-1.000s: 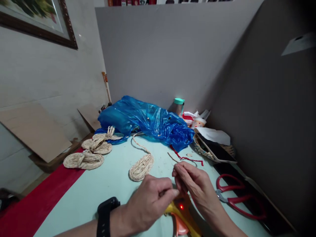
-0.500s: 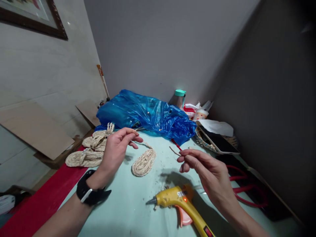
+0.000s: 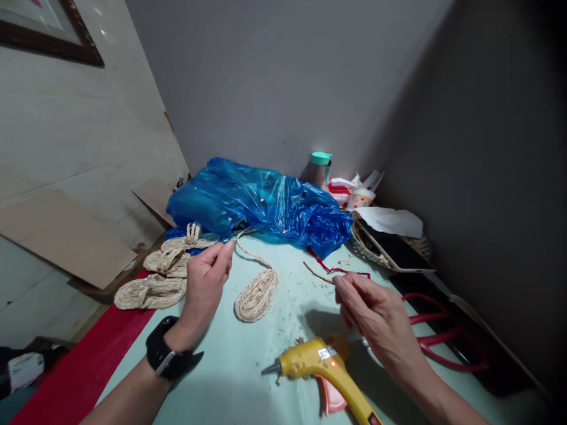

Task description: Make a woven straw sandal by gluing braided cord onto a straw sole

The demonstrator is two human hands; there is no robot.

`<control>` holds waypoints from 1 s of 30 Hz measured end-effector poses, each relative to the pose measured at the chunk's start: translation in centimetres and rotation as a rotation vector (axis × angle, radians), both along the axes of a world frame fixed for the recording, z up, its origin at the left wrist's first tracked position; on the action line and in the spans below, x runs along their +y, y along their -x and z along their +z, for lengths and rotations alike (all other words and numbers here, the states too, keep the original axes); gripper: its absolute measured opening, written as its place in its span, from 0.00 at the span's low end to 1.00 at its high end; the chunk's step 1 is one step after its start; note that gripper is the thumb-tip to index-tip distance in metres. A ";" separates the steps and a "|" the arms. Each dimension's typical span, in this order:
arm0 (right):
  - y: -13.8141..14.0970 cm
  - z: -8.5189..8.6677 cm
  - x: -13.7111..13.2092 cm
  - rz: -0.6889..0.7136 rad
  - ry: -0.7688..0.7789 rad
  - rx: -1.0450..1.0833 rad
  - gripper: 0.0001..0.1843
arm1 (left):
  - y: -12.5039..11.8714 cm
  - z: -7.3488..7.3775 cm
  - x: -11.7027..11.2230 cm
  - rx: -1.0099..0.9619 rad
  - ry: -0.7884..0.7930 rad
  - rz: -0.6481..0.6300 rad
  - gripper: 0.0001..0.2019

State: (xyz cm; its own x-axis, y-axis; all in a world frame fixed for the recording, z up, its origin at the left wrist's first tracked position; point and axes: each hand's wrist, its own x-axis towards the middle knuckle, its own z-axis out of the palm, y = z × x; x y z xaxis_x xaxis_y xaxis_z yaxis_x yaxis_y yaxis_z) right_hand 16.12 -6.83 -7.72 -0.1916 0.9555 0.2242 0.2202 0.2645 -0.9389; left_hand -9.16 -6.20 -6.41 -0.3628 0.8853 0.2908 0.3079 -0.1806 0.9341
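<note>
My right hand (image 3: 376, 316) pinches a short thin piece of straw cord (image 3: 318, 273), its free end pointing left. My left hand (image 3: 209, 286), with a black watch on the wrist, is closed, thumb pressed to the fingers; whatever it may hold is hidden. Between the hands lies a coiled straw braid sole (image 3: 257, 297), its loose braided tail (image 3: 251, 255) curving up towards the blue bag. In front of my right hand a yellow glue gun (image 3: 312, 357) lies on its side, its light glowing orange. Several finished-looking straw sandals (image 3: 150, 292) lie left of my left hand.
A crumpled blue plastic bag (image 3: 259, 200) spans the back of the table. Behind my right hand lies a red cord (image 3: 325, 267); red-handled scissors (image 3: 452, 352) lie to the right. A basket (image 3: 370, 254) with a phone (image 3: 396, 248), a paper cup (image 3: 361, 198) and a bottle (image 3: 319, 168) stand back right.
My left hand has closed from loosely bent fingers and dropped slightly. My right hand has moved a little right and down with the straw piece, showing more of the red cord.
</note>
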 end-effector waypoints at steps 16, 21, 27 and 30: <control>-0.1 0.1 -0.2 0.090 0.078 0.063 0.14 | -0.4 1.7 -0.8 -0.155 -0.018 -0.006 0.06; 0.1 0.1 -0.3 0.012 -0.113 -0.117 0.24 | -0.1 2.6 -2.3 -0.183 -0.048 -0.020 0.12; 1.0 1.6 -1.1 0.161 -0.210 -0.203 0.16 | 0.7 3.8 -5.7 -0.185 -0.067 -0.040 0.16; 1.6 3.0 -2.2 0.301 -0.215 -0.190 0.12 | 1.4 3.7 -8.0 -0.090 -0.037 -0.111 0.10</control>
